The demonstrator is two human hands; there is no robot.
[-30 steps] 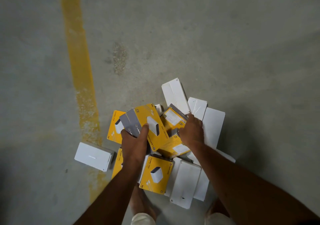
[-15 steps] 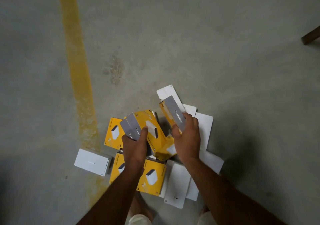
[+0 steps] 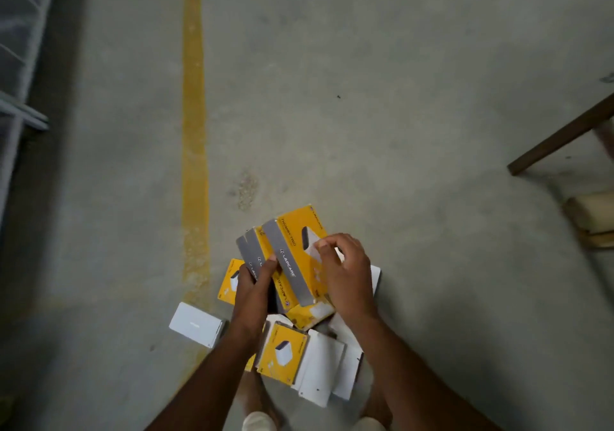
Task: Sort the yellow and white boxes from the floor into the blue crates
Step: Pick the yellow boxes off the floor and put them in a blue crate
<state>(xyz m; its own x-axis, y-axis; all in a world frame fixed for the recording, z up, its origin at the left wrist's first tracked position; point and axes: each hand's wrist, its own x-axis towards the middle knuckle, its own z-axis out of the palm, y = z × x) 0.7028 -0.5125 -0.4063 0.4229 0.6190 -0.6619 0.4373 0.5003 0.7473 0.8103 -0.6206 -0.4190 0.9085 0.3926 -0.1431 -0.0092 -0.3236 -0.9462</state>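
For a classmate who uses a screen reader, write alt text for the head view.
Two hands gather a stack of yellow boxes above a pile on the concrete floor: the left hand grips it, the right hand pinches the top box. More yellow and white boxes lie below, beside a yellow floor line.

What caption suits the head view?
Both hands gather yellow boxes above scattered white boxes.

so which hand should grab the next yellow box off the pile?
Right, probably. The left hand already grips a stack of yellow boxes, so it is full. The right hand only steadies the stack's top face and could let go to reach the yellow box lying just below.
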